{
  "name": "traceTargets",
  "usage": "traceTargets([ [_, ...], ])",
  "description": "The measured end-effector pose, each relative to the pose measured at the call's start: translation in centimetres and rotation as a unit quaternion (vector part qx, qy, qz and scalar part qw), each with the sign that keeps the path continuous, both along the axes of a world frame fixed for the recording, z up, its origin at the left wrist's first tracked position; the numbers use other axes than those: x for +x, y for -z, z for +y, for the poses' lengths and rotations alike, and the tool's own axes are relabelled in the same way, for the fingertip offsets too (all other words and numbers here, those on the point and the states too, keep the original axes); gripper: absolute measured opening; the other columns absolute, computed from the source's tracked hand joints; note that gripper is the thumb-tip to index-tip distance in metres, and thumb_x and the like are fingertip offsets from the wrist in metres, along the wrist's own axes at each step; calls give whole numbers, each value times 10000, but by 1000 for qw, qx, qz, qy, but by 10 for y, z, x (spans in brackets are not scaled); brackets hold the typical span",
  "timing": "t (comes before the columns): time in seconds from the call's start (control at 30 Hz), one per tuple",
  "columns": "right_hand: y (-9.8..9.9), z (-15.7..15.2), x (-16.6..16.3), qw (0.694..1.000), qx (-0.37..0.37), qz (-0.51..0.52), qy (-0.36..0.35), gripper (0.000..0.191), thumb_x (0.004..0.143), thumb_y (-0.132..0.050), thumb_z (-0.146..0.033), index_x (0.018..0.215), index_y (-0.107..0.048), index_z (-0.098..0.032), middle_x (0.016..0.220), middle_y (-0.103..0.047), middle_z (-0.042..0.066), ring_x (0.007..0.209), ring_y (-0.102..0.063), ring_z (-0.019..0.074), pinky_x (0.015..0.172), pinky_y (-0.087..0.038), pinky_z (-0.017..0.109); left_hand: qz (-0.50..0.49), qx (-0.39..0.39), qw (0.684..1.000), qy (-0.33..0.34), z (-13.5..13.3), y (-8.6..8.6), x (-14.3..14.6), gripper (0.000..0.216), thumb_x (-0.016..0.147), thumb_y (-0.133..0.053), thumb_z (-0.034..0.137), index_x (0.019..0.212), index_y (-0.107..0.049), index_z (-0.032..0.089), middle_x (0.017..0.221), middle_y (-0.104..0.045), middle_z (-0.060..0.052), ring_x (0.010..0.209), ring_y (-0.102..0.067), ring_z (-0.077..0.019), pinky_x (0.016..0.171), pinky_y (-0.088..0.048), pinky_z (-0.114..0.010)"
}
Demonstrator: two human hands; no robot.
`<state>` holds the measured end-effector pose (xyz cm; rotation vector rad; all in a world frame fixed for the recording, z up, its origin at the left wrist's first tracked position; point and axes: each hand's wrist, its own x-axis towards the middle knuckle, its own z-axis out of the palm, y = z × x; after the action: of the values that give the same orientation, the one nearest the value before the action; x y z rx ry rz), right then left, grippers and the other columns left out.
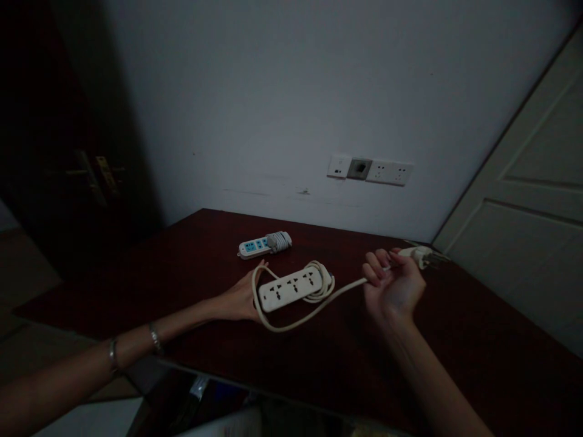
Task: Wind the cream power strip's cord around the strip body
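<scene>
Dim light; both my arms reach over a dark red table [300,358]; my hands are well apart from each other. My left hand [239,298] is closed round the left end of a white power strip [291,288]; the strip lies slantwise near the middle of the table, its three sockets facing up; a few turns of cream cord [314,313] wrap its right end, and a loose loop hangs round the left end, near my left fingers. The cord runs on rightward to my right hand [395,288], palm up, fingers curled tight on it; the plug [421,255] shows just beyond that hand, its prongs too blurred to make out. Behind the strip, apart from it, lies a second strip with blue sockets [254,247], its grey cord [280,241] wound round its right end. Two bracelets [155,338] on my left forearm; a row of wall sockets [389,173] above the table; a pale panelled door [532,176] at right; a dark door [40,133] at left.
</scene>
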<state>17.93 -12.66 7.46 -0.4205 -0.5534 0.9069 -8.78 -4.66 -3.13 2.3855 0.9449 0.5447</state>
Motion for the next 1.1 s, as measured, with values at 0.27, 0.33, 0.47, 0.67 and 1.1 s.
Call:
traceTargets([
  [0.27, 12, 6, 4, 999, -26, 22, -4, 183, 620, -493, -113, 712, -362, -202, 552, -249, -83, 406, -220, 37, 346, -108, 175, -32, -15, 999, -18, -17, -13, 10, 1125, 420, -798, 526, 1363, -300, 167, 1435, -252, -163, 1340, -61, -422, 1085, -69, -561],
  [0.33, 17, 9, 4, 999, -34, 37, -10, 188, 612, -497, -107, 707, -364, -201, 547, -256, -84, 407, -223, 38, 345, -116, 173, -26, -10, 999, -23, -18, -17, 14, 1125, 392, -807, 526, 1345, -334, 160, 1447, -224, -167, 1336, -66, -433, 1083, -85, -564],
  [0.47, 29, 20, 0, 997, -45, 56, -21, 209, 593, -509, -104, 715, -372, -204, 535, -272, -89, 403, -233, 39, 346, -144, 168, -17, -8, 999, -26, -15, -25, 19, 1212, 406, -808, 519, 1395, -229, 123, 1467, -152, -195, 1337, -58, -436, 1086, -89, -561],
  [0.67, 57, 53, -1, 997, -72, -5, 19, 211, 620, -530, -156, 723, -354, -212, 514, -333, -105, 409, -331, 43, 392, -296, 161, -18, -5, 998, 65, -7, -37, 27, 1135, 586, -748, 441, 1427, -62, 112, 1487, -49, -209, 1357, -67, -375, 1104, -103, -509],
  [1.1, 100, 77, 6, 902, -114, -363, 206, 311, 843, -442, -495, 911, -358, -204, 632, -601, -33, 504, -555, 117, 533, -429, 239, 38, 135, 977, 158, 6, -40, 41, 915, 750, -504, 137, 1428, 110, 129, 1506, 24, -154, 1374, -100, -278, 1112, -184, -413],
])
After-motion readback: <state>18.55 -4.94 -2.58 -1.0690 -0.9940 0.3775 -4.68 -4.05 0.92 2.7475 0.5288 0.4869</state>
